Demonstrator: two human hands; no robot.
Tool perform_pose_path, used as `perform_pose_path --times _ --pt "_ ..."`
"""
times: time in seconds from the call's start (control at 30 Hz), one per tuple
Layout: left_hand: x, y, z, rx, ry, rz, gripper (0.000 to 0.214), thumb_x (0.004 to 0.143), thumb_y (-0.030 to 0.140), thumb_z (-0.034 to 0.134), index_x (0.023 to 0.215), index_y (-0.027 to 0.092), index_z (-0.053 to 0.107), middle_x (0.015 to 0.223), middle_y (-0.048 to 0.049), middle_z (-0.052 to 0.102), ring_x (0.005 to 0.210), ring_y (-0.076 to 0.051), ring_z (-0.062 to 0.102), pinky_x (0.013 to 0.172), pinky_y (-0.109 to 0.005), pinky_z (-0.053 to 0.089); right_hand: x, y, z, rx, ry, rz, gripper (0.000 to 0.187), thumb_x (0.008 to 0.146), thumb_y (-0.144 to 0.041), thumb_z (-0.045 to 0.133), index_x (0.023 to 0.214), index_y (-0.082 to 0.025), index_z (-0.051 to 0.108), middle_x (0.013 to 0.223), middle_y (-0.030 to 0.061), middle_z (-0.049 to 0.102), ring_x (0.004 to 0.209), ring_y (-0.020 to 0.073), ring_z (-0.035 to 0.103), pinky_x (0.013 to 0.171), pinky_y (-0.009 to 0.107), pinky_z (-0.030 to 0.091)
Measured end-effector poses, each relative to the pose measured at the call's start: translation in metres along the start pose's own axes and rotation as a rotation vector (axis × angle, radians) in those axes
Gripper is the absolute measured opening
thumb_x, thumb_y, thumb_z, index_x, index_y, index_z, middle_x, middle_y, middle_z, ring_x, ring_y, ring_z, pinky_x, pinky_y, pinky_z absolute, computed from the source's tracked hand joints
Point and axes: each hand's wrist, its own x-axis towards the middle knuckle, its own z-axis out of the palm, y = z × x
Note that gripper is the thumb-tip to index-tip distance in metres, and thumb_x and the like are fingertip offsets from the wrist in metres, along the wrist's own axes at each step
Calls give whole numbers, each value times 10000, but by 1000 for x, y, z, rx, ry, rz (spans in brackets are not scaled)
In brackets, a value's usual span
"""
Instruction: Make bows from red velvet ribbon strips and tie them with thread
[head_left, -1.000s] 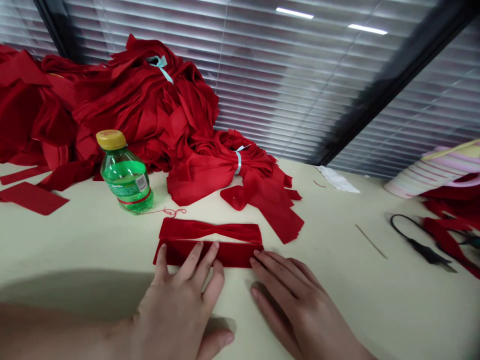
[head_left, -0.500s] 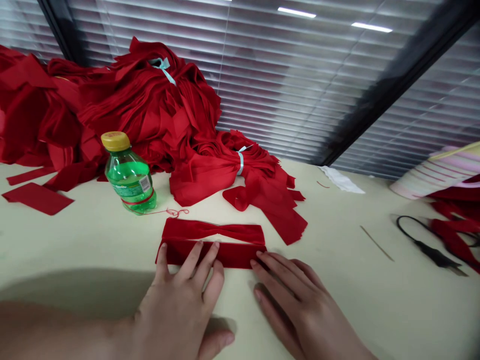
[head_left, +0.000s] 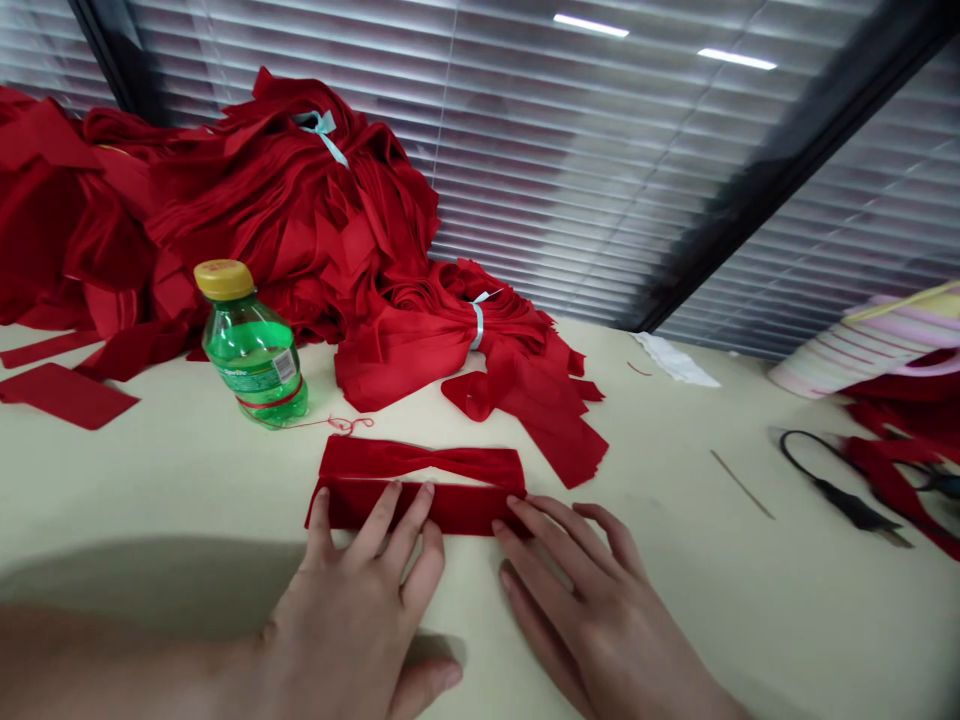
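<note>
Count two hands on the work surface: one left hand (head_left: 352, 600) and one right hand (head_left: 592, 600). Verify two red fabric strips: one pinched bow-shaped red fabric strip (head_left: 420, 462) and one flat rectangular red fabric strip (head_left: 375, 507). Confirm one green plastic bottle with a yellow cap (head_left: 251, 350), one flat red fabric rectangle (head_left: 64, 396), one crumpled white scrap (head_left: 675, 360), one thin tan stick (head_left: 742, 484) and one black corded tool (head_left: 844, 497). Record two pale blue ribbon ties (head_left: 477, 325) on the red fabric heaps (head_left: 247, 210). You cannot count the pieces within those heaps.
</note>
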Motion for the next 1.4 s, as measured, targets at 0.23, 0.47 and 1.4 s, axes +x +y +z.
perform_pose_path --times 0.23,0.47,1.4 --pt "-1 1 2 32 22 -25 635 870 622 363 1344 210 456 1449 -119 283 1327 -374 343 962 -761 255 7 -11 10 80 4 -84 306 940 -273 481 1193 -150 603 1204 66 645 1131 186 580 1083 378 265" --pt "1 1 5 47 45 -21 654 876 624 335 1359 192 427 1460 -120 234 1329 -380 337 957 -766 255 5 -10 13 109 -1 -41 305 940 -290 485 1192 -168 605 1212 59 639 1128 176 584 1078 376 261" --pt "-3 0 9 84 146 -5 626 890 621 281 1308 216 510 1451 -105 337 1291 -382 394 923 -747 340 3 -9 9 139 -37 12 297 953 -274 456 1199 -199 603 1236 53 624 1143 188 574 1032 402 316"
